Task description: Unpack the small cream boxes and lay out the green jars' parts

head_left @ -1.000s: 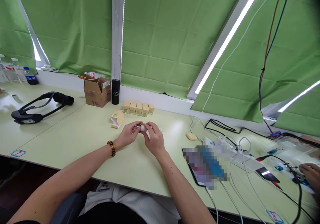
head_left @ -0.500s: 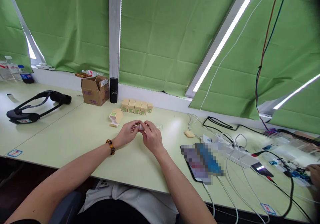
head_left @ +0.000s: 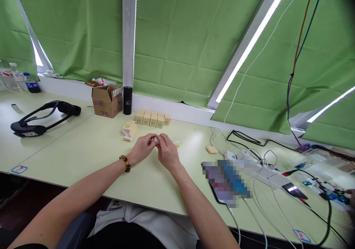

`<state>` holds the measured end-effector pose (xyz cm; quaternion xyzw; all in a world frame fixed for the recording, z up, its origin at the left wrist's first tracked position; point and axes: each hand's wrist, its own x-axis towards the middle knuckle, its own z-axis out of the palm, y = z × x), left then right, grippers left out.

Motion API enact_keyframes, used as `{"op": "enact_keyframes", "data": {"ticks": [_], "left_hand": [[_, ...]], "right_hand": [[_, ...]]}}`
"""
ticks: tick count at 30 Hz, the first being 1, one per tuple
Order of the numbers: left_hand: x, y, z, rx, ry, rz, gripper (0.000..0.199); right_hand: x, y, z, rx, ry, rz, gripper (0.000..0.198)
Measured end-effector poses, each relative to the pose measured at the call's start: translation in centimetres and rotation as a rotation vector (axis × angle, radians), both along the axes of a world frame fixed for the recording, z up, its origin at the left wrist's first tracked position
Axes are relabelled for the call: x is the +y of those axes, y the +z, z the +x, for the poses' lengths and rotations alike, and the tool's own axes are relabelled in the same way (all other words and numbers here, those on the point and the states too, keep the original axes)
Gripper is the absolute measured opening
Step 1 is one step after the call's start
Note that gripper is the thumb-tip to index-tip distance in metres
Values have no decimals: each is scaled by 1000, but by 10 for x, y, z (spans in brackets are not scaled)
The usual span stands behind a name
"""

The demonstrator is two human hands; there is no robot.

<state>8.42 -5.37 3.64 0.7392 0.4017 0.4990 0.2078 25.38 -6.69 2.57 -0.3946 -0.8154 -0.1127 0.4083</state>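
Above the middle of the table, my left hand (head_left: 142, 148) and my right hand (head_left: 168, 152) meet with fingers pinched. Between their fingertips sits a small white rounded object (head_left: 156, 140); its kind is too small to tell, and the fingers cover part of it. Just beyond my right hand lies a small clear plastic piece (head_left: 177, 143) with a spot of yellow. An opened small cardboard box (head_left: 129, 130) rests left of and beyond my left hand. Behind it, several small tan boxes (head_left: 153, 119) with green labels stand in a row.
A larger carton (head_left: 107, 103) and a black tumbler (head_left: 127, 101) stand at the back. On the left lies a black headset (head_left: 46, 119). To the right are a blurred-out phone (head_left: 226, 182), a yellowish block (head_left: 212, 150), a white power strip (head_left: 270, 175) and tangled cables.
The view has shifted slightly. My hands stay together, fingers a little moved, and more of the white object shows. A yellow spot now shows at the clear plastic piece.
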Motion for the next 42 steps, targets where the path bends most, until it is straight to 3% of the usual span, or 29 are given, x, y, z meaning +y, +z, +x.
{"op": "enact_keyframes", "data": {"ticks": [5,11,15,23,30,42], "left_hand": [[0,1,-1,-42,-4,-30,29],[3,1,-6,-119,-143,-145,30],[5,1,-12,-26,-210,-89,36],[11,-4,-13,95,-167,69,43],[12,-2,-10,104,-120,69,34],[12,-4,-8,22,-108,2,38]], "right_hand": [[-1,1,-1,-3,-15,-2,36],[-2,-2,4,63,-2,-53,32],[-2,-5,7,106,16,-80,32],[-3,-5,8,89,-16,-35,31],[-3,-2,8,145,-9,14,28],[-2,-4,7,342,109,-52,29]]}}
